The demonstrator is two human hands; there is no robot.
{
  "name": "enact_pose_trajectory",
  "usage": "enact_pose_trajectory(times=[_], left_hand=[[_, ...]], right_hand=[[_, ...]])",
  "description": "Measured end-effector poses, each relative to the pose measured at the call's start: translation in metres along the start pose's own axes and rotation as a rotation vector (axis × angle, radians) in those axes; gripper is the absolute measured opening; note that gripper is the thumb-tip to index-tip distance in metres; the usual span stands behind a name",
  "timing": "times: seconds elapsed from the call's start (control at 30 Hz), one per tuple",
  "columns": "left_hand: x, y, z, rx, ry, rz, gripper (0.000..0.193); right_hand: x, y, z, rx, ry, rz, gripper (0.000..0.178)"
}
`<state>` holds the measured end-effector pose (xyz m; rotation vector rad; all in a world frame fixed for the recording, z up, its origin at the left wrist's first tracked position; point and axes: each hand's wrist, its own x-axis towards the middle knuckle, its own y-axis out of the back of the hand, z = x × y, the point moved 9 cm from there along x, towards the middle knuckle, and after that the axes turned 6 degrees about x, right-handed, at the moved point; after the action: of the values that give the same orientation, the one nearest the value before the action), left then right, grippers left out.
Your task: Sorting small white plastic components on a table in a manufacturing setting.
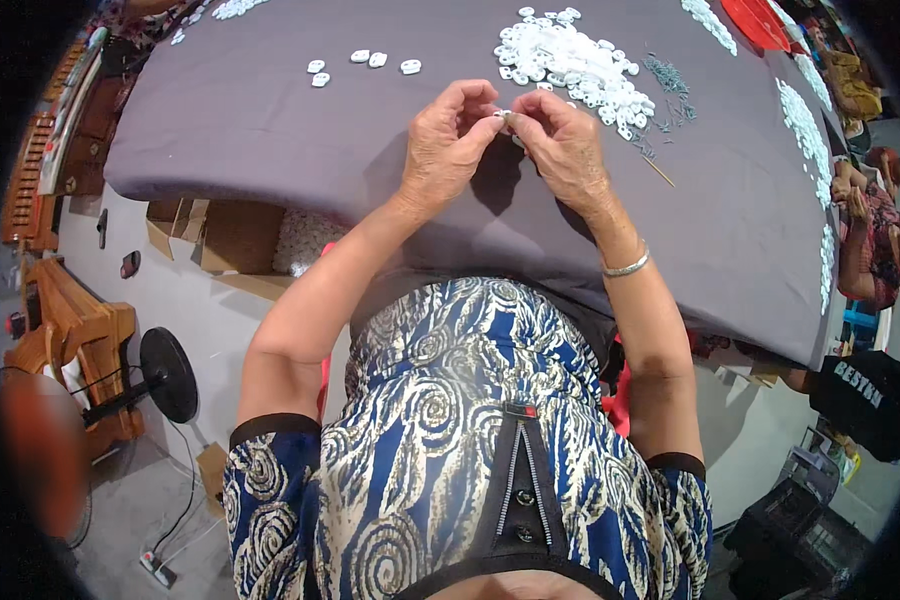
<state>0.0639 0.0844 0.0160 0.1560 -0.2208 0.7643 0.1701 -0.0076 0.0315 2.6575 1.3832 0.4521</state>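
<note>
Above the near part of the cloth, my left hand point(444, 146) and my right hand point(566, 150) meet, fingertips pinched together on a small white plastic piece point(504, 114). The fingers cover most of it. Just beyond my right hand lies a heap of white oval pieces with holes point(567, 58). Beside that heap, small grey screws point(670, 82) are scattered. A thin yellowish stick point(659, 171) rests to the right of my right hand. Several loose white pieces point(377, 60) sit apart, beyond my left hand.
Grey cloth point(240, 120) covers the table. More white pieces point(805, 130) line its right side, near a red tray point(755, 22). An open cardboard box point(240, 238) stands under the left edge, with a black fan point(170, 375) nearby. Other people point(875, 235) are at the right.
</note>
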Motion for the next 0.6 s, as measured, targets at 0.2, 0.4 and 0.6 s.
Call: enact_pose_trajectory(times=[0.2,0.4,0.6], left_hand=[[0.0019,-0.0009,-0.0033,-0.017,0.047,-0.040,0.029],[0.0036,-0.0021,-0.0028,-0.109,0.004,-0.039,0.025],[0.0031,-0.0048,0.0008,-0.197,-0.017,-0.036,0.027]], right_hand=[[-0.0008,-0.0015,0.0030,-0.006,-0.009,-0.021,0.013],[-0.0017,-0.0022,0.0053,0.102,-0.074,-0.024,0.013],[-0.0022,0.0028,0.0020,0.061,0.029,0.032,0.011]])
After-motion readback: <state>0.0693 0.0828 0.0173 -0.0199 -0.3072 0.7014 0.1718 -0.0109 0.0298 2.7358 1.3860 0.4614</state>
